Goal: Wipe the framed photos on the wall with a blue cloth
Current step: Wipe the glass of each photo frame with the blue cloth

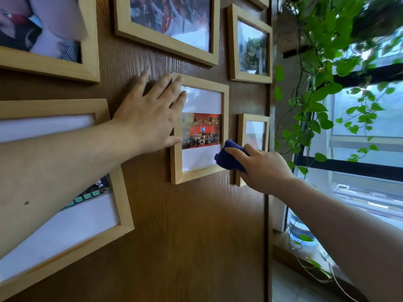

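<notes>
Blue cloth (pixel 230 158) sits bunched in the right hand (pixel 263 168), whose grip is clamped on it, pressing it against the lower right corner of a small wooden frame (pixel 177 162) on the brown wood-grain wall (pixel 196 225). Just beyond that grip hangs a narrower frame (pixel 241 131), partly hidden by the hand. The left hand (pixel 150 115) lies flat with its grip apart, fingers (pixel 174 88) spread, palm on the wall and fingertips over the small frame's upper left edge. Above both hands hang more frames; a leafy vine (pixel 316 94) trails by the window (pixel 370 131) to the right.
</notes>
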Motion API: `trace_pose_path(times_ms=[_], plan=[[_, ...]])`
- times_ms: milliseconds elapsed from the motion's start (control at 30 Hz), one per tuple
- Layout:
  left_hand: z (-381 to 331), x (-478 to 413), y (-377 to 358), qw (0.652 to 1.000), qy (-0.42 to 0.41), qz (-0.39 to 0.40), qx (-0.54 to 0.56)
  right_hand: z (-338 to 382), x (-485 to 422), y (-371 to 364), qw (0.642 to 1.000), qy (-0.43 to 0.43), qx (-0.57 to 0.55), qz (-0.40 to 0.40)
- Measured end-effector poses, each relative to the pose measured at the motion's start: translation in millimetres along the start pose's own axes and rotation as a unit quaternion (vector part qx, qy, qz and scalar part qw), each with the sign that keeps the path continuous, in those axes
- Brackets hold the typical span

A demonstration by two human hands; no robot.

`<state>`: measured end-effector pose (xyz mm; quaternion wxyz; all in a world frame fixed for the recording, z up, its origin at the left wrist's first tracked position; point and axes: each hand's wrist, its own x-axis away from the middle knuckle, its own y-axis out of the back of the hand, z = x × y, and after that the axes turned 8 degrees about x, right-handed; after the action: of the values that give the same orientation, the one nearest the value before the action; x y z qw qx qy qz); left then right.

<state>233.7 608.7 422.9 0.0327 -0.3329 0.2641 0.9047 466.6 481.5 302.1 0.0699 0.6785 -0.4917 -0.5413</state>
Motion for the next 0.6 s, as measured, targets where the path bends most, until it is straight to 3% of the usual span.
trace_pose_path(times_ms=[133, 300, 600], plan=[[-14.5, 22.8, 11.2, 0.997, -0.058, -0.016, 0.057, 5.5, 20.8, 30.2, 0.999, -0.037, -0.013, 0.015], [-37.1, 53.1, 11.7, 0.983, -0.123, -0.027, 0.137, 17.8, 53.0, 68.5, 0.996, -0.042, 0.048, 0.062], [-108.8, 107.7, 30.0, 0.931, -0.229, -0.058, 0.279, 45.3, 178.6, 147.0, 0.973, -0.147, 0.113, 0.136]])
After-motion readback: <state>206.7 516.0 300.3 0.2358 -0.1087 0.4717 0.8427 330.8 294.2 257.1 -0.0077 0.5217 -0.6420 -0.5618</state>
